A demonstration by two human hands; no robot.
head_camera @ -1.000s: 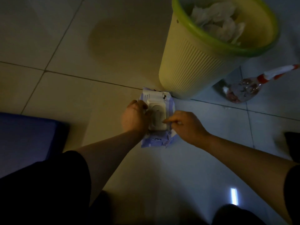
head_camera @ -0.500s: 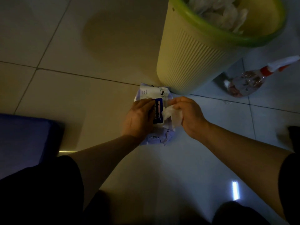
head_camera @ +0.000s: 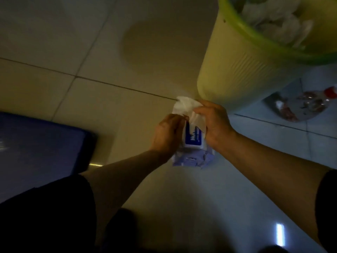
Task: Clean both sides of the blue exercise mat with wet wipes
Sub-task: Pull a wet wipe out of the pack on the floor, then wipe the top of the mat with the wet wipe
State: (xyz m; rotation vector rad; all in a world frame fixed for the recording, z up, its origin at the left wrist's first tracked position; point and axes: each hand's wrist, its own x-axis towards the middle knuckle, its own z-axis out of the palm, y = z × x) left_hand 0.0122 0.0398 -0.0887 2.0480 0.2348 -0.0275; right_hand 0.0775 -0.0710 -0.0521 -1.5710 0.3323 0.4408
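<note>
Mat edge first: the blue exercise mat (head_camera: 40, 143) lies flat on the tiled floor (head_camera: 91, 42), dark and smooth with a rounded corner, well to the left of both hands. A yellow-green waste bin (head_camera: 242, 70) stands just beyond the right hand (head_camera: 213, 123), with crumpled white wipes inside. Between the hands sits the wipes pack (head_camera: 193, 152), lid up. The left hand (head_camera: 166, 133) grips the pack's side; the right hand pinches a white wet wipe (head_camera: 184, 106) lifted above the opening.

Dim, yellowish light; motion blur throughout; glare streak on floor tiles (head_camera: 280, 234) lower right
</note>
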